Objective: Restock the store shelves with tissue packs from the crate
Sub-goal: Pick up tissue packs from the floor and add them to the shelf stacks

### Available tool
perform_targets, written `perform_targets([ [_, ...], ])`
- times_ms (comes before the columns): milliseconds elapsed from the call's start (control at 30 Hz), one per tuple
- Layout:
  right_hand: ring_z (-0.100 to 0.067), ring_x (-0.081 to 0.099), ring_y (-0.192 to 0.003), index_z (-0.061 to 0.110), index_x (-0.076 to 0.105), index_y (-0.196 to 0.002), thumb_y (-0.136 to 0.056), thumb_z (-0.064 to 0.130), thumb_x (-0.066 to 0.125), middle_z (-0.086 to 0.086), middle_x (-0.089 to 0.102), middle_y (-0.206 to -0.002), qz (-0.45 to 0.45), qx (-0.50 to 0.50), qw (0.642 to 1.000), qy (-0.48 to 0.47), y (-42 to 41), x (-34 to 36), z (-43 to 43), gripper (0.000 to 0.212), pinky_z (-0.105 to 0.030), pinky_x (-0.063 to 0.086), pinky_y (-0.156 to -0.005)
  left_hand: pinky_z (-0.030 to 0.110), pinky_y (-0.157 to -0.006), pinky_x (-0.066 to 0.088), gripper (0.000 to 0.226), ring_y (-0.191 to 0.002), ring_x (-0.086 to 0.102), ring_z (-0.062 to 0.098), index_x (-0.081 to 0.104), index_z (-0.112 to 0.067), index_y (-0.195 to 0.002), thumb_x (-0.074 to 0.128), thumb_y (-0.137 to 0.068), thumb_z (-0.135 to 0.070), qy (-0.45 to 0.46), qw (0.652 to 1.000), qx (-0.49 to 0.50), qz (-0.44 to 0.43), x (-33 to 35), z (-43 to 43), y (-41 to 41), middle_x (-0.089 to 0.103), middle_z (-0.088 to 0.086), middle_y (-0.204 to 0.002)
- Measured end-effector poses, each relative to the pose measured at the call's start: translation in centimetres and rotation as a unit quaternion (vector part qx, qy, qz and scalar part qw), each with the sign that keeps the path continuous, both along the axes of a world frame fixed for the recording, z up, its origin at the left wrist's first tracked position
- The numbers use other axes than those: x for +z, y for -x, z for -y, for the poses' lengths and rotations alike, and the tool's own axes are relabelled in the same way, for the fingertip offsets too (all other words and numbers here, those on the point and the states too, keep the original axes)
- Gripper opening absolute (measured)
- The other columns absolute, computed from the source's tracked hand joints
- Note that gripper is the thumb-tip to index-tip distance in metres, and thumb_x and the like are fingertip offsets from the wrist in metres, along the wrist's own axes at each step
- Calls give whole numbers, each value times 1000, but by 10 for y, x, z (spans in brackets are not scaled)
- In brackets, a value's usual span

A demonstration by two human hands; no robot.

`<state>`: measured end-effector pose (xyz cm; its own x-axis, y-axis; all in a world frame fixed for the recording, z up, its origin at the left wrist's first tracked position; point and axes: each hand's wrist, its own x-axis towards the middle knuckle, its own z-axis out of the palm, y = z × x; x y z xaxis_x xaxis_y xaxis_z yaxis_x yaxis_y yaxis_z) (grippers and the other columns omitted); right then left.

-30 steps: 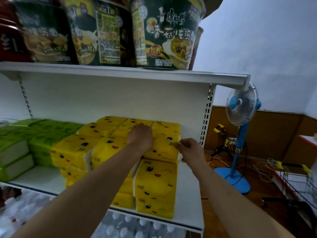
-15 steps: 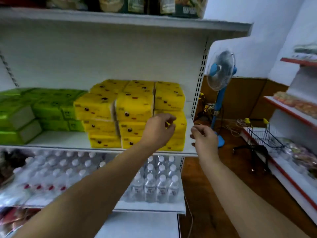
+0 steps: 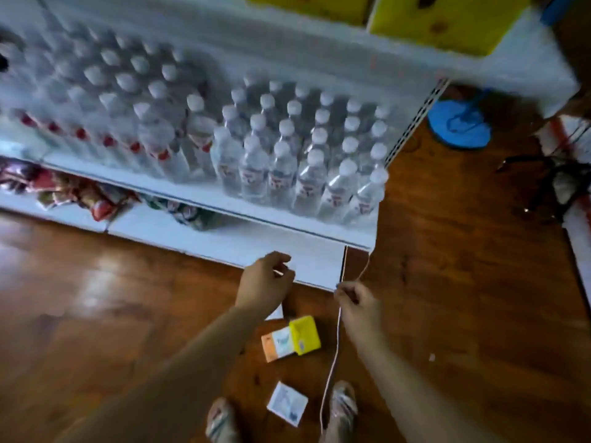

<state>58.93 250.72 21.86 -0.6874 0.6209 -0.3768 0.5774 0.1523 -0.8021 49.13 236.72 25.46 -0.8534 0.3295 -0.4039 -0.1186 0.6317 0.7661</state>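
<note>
Both hands have dropped away from the yellow stack they hovered by 0.5 s ago, and the view has tilted down to the wooden floor [image 3: 463,282]. Left hand [image 3: 265,282] sits just below frame centre, fingers loosely curled and apart from the thumb, gripping nothing. Right hand [image 3: 358,302] is just right of it, also loosely curled with nothing clearly held. A thin white cord [image 3: 332,362] runs past its fingertips and down the frame; contact cannot be told. Yellow tissue packs [image 3: 431,24] now show only at the top edge, on the white shelf [image 3: 511,75]. Three small packs lie on the floor between the forearms: a yellow pack [image 3: 305,335] touching an orange-and-white pack [image 3: 276,345], and a white pack [image 3: 287,404] lower down between two sandalled feet [image 3: 343,407]. Water bottles [image 3: 287,155] with white caps fill the shelf across the upper middle. Snack bags [image 3: 80,193], blurred, sit beneath at left. Blue fan base [image 3: 459,126] is at upper right on the floor.
</note>
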Motion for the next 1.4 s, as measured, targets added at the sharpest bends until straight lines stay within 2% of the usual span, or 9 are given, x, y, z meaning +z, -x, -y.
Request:
perform_targets([
  [267, -17, 52, -76, 7, 62, -97, -88, 7, 58, -3, 57, -80, 200, -18, 977, 71, -38, -280, -23, 10, -21, 37, -60, 22, -77, 43, 32, -96, 63, 19, 60, -15, -119, 60, -88, -20, 83, 987, 24, 138, -284, 7, -49, 69, 3, -104],
  [433, -21, 52, -76, 10, 53, -115, -92, 18, 57, -7, 52, -85, 326, -141, 913, 200, -67, -428, -17, 25, -29, 39, -59, 28, -80, 47, 39, -104, 59, 21, 53, -20, -128, 58, -90, -24, 108, 981, -27, 158, -431, -19, -67, 59, 2, -122],
  [567, -31, 52, -116, 25, 27, -143, -93, 26, 56, -12, 43, -138, 329, -260, 847, 326, -85, -492, -10, 58, -42, 48, -72, 32, -94, 42, 56, -120, 49, 29, 35, -25, -142, 57, -91, -27, 129, 975, -108, 145, -509, -52, -65, 37, 10, -143],
  [700, -34, 56, -102, 26, 31, -141, -93, 22, 56, -13, 45, -135, 264, -310, 830, 382, -79, -525, -12, 55, -46, 47, -78, 33, -100, 37, 60, -129, 42, 33, 30, -24, -145, 54, -91, -30, 171, 954, -181, 167, -546, -72, -62, 30, 11, -149],
  [833, -28, 54, -80, 13, 53, -122, -91, 36, 56, -16, 58, -112, 248, -334, 814, 404, -68, -514, -20, 39, -40, 47, -72, 26, -86, 39, 41, -119, 48, 27, 50, -20, -131, 55, -91, -24, 154, 960, -147, 180, -528, -64, -68, 44, 10, -135],
  [967, -30, 59, -92, 17, 55, -121, -88, 57, 50, -13, 60, -114, 229, -354, 831, 363, -68, -450, -16, 52, -32, 46, -58, 28, -75, 40, 22, -99, 55, 25, 59, -14, -99, 57, -90, -34, 82, 974, 20, 210, -459, -39, -73, 56, 9, -112],
  [1167, -26, 59, -96, 25, 47, -126, -84, 24, 68, -6, 59, -119, 144, -287, 886, 334, -56, -276, 9, 47, -34, 52, -65, 32, -81, 42, 36, -98, 57, 22, 58, -12, -106, 51, -91, -44, -86, 932, 231, 266, -284, -7, -63, 61, 6, -101],
  [1300, -21, 62, -89, 19, 57, -113, -86, 12, 64, -8, 63, -118, 71, -168, 925, 332, -36, -144, 28, 29, -35, 52, -74, 38, -90, 48, 51, -97, 60, 24, 65, -12, -108, 59, -82, -56, -90, 949, 223, 201, -153, 22, -39, 65, 6, -101],
  [1400, -23, 62, -90, 23, 53, -116, -85, 6, 63, -8, 61, -118, 2, -136, 938, 319, -12, -51, 41, 36, -35, 51, -71, 33, -86, 51, 63, -98, 64, 21, 69, -15, -107, 66, -68, -63, -125, 960, 192, 160, -50, 40, -19, 69, 7, -105],
])
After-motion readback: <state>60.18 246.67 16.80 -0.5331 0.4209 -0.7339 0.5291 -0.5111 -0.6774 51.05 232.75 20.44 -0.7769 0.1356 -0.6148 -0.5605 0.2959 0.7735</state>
